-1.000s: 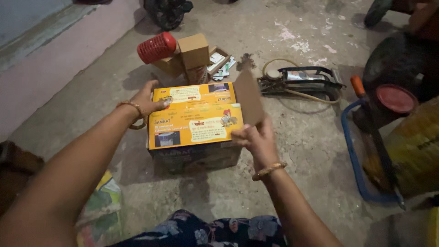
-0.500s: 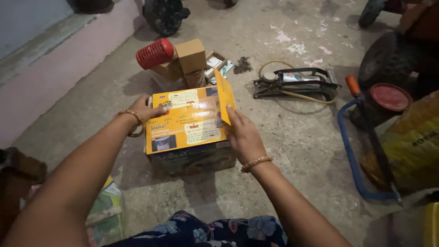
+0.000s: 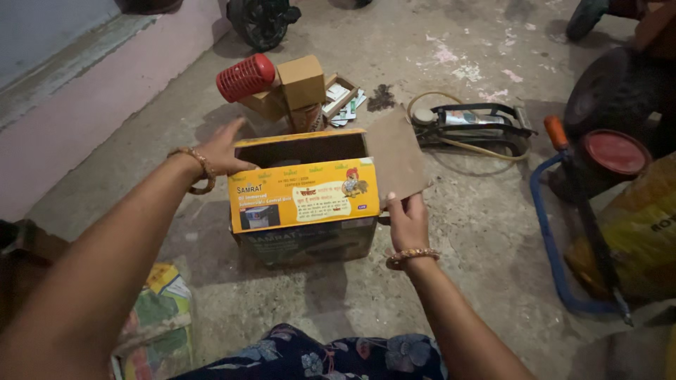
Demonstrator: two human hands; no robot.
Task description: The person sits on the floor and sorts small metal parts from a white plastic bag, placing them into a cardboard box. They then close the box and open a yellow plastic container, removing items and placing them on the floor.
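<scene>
Box [image 3: 303, 204] interior dark, unreadable; left hand [image 3: 222, 151] partly behind its flap.

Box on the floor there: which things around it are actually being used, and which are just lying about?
In use:
yellow box, top partly open
brown flap, held out by the right hand
left hand, at the box's far left edge

Lying about:
foot pump
red cylinder
small cartons
blue-handled tool
tyre
</scene>
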